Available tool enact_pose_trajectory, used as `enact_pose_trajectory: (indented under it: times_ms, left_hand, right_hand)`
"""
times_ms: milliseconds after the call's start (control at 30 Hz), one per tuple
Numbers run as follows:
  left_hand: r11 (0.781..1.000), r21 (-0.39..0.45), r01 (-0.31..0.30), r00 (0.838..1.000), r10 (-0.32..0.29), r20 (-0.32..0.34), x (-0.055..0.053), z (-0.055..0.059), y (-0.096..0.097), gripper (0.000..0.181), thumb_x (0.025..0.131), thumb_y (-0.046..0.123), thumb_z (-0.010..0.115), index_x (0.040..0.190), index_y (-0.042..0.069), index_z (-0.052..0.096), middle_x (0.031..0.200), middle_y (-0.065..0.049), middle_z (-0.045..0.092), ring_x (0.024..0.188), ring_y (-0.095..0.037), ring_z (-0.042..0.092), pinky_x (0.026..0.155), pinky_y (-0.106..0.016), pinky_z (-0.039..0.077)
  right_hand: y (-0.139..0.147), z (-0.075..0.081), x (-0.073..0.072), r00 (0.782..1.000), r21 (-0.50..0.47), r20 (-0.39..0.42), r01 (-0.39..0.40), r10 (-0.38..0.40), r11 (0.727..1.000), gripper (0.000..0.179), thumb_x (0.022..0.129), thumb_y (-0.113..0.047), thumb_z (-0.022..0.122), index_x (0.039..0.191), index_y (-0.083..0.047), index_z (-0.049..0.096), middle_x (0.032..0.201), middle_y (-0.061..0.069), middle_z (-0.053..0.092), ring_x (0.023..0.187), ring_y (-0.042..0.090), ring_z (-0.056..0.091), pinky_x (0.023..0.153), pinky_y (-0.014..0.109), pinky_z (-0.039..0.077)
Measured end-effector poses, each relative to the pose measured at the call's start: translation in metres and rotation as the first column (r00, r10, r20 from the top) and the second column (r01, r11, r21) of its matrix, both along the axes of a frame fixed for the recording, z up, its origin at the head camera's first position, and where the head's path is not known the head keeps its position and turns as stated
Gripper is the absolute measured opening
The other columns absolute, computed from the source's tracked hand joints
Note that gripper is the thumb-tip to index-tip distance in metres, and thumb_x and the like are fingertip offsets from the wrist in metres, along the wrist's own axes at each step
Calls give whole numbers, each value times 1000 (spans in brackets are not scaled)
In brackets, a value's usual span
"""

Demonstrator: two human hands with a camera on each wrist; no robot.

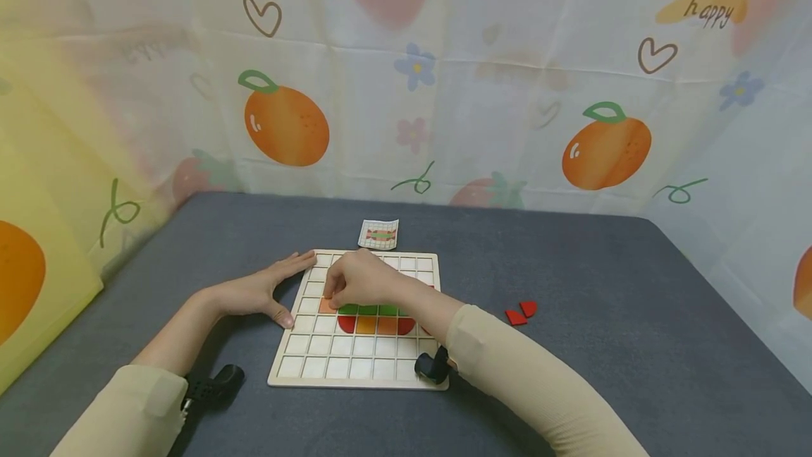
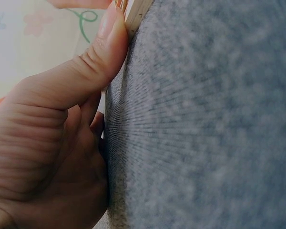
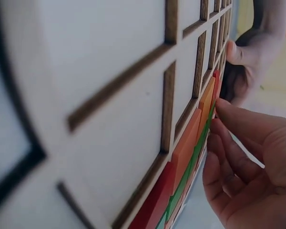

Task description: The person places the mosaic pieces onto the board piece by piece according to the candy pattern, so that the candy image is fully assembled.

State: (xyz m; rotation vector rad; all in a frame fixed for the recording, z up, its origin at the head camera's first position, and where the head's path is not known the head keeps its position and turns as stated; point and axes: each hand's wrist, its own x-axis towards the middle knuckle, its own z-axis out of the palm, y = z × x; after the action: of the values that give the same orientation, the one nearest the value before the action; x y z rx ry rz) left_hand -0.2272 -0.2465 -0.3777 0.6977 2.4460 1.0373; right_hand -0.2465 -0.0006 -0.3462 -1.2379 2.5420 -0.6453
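Note:
A pale wooden grid board [image 1: 336,370] lies on the table, with coloured tiles in its middle cells. My left hand [image 1: 250,291] rests along the board's left side, fingers stretched out and thumb against the edge [image 2: 138,16]. With fingers curled, my right hand [image 1: 363,279] reaches over the board and holds an orange tile [image 1: 326,306] at a cell left of the green tiles [image 1: 368,309]. Below the green row sit red tiles [image 1: 346,324] and orange tiles [image 1: 386,326]. In the right wrist view my right hand's fingertips [image 3: 221,107] touch the tile row; the gripped tile is mostly hidden.
A small picture card [image 1: 379,234] with a coloured pattern on a grid lies beyond the board. Two loose red tiles [image 1: 521,313] lie to the right. A printed cloth [image 1: 355,90] hangs behind the dark table [image 1: 571,266].

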Motion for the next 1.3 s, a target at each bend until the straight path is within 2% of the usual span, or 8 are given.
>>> enact_pose_trajectory:
  times_ms: [167, 333, 467, 567, 800, 1000, 1300]
  left_hand:
    - [1000, -4, 2, 1000, -2, -2, 0, 0, 0, 120, 68, 30, 89, 160, 9, 14, 168, -18, -1, 151, -50, -14, 109, -78, -1]
    - [1000, -9, -6, 1000, 6, 1, -1, 0, 1, 121, 67, 30, 90, 160, 10, 15, 168, -18, -1, 151, -50, -13, 111, -76, 0]
    - [1000, -17, -14, 1000, 14, 4, -2, 0, 1, 121, 67, 31, 90, 160, 10, 14, 168, -18, -1, 152, -49, -13, 111, -76, 1]
    - [1000, -16, -15, 1000, 15, 3, -3, 0, 0, 122, 67, 31, 90, 160, 9, 14, 168, -18, -1, 152, -49, -13, 112, -76, 1]
    - [1000, -13, -6, 1000, 6, -6, -4, -3, -1, 123, 66, 30, 90, 160, 10, 13, 168, -18, -2, 152, -49, -12, 112, -75, 0]
    - [1000, -20, -14, 1000, 13, -9, -3, -2, -1, 123, 66, 31, 90, 160, 10, 14, 168, -18, -1, 152, -49, -12, 112, -75, 1]
    - [1000, -19, -18, 1000, 18, -3, -1, -1, 0, 123, 66, 32, 90, 160, 11, 14, 168, -18, -1, 152, -48, -12, 112, -75, 1]
  right_hand:
    - [4, 5, -5, 1000, -16, 17, 15, -14, 1000, 11, 88, -18, 74, 99, -15, 76, 84, -2, 74, 69, 1, 61, 65, 15, 47]
    - [21, 11, -14, 999, -44, 10, 37, -36, 998, 15, 91, -14, 70, 104, -13, 76, 87, 0, 73, 76, 7, 64, 69, 19, 49]
    - [46, 16, -22, 998, -54, -4, 56, -56, 997, 17, 91, -13, 68, 107, -10, 75, 91, 3, 72, 85, 13, 66, 76, 22, 52]
    - [68, 17, -27, 996, -58, 24, 86, -84, 995, 19, 91, -13, 68, 109, -10, 74, 95, 4, 72, 89, 15, 68, 80, 25, 53]
    - [119, 18, -37, 981, -21, 87, 176, -174, 984, 23, 91, -15, 69, 113, -12, 73, 96, 3, 72, 91, 16, 69, 76, 28, 53]
    - [160, 20, -38, 967, 14, 125, 222, -222, 975, 23, 91, -16, 70, 113, -12, 73, 96, 3, 72, 92, 15, 70, 79, 31, 55]
    - [228, 14, -28, 954, 84, 183, 225, -237, 971, 20, 91, -19, 70, 109, -11, 72, 99, 3, 74, 90, 11, 69, 81, 31, 55]
